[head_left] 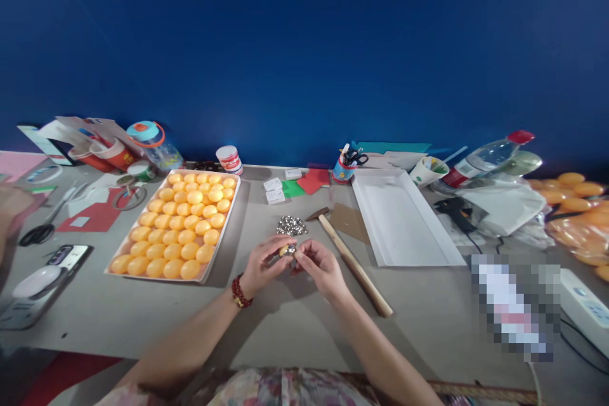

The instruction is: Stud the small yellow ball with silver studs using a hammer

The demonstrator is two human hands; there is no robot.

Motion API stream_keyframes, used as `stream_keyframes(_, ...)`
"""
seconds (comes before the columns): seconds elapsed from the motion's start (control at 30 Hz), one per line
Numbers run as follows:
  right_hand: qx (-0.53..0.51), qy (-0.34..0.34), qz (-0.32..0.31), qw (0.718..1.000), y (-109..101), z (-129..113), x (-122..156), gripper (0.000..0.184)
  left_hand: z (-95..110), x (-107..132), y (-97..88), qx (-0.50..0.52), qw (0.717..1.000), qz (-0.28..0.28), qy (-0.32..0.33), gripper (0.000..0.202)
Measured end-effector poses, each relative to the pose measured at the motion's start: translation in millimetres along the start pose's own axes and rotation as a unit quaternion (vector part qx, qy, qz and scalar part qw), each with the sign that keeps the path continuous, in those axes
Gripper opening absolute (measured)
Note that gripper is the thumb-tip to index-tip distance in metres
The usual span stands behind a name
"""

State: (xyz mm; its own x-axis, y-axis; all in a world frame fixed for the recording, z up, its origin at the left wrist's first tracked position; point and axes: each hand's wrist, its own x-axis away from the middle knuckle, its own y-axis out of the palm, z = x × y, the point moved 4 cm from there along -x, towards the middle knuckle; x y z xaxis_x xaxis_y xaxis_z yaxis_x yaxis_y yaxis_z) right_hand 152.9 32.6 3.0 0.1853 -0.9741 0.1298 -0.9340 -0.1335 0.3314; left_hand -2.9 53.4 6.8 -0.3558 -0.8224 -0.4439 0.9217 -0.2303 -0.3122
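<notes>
Ball [287, 250]: likely light, thin-shelled, dents easily; hold at its sides
Left hand [264, 266]: grip closed on ball
Right hand [320, 266]: grip pinching ball too
Metal pile [292, 225]: 12 o'clock of hands

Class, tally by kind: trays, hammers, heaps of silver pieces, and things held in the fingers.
Trays (shallow tray of orange balls, white rectangular tray): 2
Wooden-handled hammer: 1
Heap of silver metal pieces: 1
Small shiny piece pinched by left hand and right hand: 1
Total: 5

Lit evenly from overhead, fairly bright on worktop [285, 323], dim blue bkgd behind. Soft, short shadows. Strong wide-angle bend at edges, corners smeared, esp. L side. Pixelated patch [516, 304] lower R.
</notes>
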Motion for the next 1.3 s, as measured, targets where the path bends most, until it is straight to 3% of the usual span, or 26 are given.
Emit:
stream_keyframes(0.77, 0.057, -0.048, 0.027, 0.997, 3.1, -3.4, 4.1, 0.030, 1.4, 4.0, 1.2, -0.006, 1.000, 0.024, 0.007, 0.032)
stream_keyframes(1.3, 0.088, -0.061, 0.008, 0.994, 3.1, -3.7, 2.0, 0.031, 2.6, 4.1, 1.1, -0.007, 1.000, 0.024, 0.008, 0.033)
